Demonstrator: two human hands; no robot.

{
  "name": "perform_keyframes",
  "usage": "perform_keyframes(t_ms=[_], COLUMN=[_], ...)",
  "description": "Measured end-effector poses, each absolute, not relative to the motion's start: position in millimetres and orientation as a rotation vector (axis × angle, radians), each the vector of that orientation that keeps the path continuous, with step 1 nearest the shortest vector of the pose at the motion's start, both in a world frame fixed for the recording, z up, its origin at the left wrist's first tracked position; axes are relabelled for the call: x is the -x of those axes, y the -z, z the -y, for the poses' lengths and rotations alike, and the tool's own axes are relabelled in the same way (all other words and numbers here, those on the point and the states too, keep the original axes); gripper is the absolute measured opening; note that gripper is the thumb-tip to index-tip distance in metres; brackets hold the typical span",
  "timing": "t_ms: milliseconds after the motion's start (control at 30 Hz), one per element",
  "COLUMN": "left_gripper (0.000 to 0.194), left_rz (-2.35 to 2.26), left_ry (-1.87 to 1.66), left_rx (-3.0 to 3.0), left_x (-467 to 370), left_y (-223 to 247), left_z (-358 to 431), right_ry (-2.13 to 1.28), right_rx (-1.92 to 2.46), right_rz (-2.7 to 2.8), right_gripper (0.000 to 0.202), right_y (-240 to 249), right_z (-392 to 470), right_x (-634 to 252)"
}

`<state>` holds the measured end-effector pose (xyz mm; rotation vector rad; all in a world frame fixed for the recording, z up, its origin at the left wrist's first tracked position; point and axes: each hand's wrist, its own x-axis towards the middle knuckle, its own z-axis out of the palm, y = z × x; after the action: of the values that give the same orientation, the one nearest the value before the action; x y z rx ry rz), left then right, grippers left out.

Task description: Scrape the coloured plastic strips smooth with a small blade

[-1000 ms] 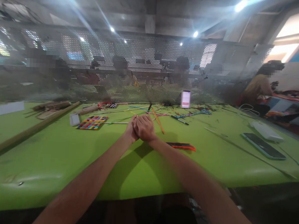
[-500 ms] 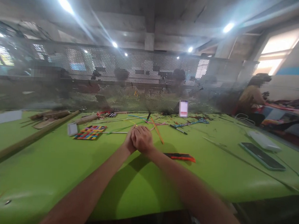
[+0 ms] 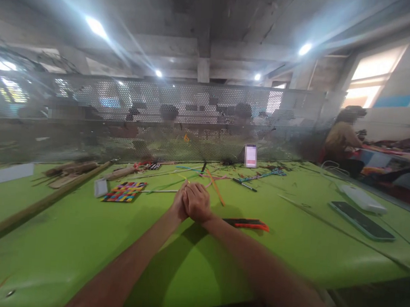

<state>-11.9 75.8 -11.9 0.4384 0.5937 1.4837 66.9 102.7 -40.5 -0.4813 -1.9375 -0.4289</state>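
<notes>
My left hand (image 3: 179, 202) and my right hand (image 3: 197, 201) are clasped together above the green table (image 3: 83, 248), fingers folded against each other. Whether anything lies between the palms is hidden. Just right of my right wrist lies an orange and black cutter (image 3: 251, 224). Beyond the hands are an orange strip (image 3: 217, 189), a pen (image 3: 245, 185) and thin coloured strips. Left of them rests a colourful woven square (image 3: 125, 192), with a small white box (image 3: 100, 188) beside it.
A long wooden pole (image 3: 51, 197) and wood pieces (image 3: 70, 169) lie at left. A dark phone (image 3: 361, 220) and a white device (image 3: 362, 199) are at right. A lit phone (image 3: 250, 156) stands before the perforated screen (image 3: 200, 107). A person (image 3: 343, 133) sits at far right.
The camera view has tilted slightly up, so the table and objects appear lower. My hands remain clasped in nearly the same place over the table.
</notes>
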Motion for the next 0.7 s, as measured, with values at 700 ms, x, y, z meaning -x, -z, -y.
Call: perform_keyframes(t_ms=[700], left_gripper=[0.030], left_rz=[-0.528], left_ry=[-1.510], left_rx=[-0.338], left_x=[6.8], left_y=[8.1], left_z=[-66.2], right_ry=[0.434], right_rx=[0.406], right_rz=[1.872], right_gripper=[0.023], right_y=[41.8], right_z=[-100.6], right_x=[-68.7])
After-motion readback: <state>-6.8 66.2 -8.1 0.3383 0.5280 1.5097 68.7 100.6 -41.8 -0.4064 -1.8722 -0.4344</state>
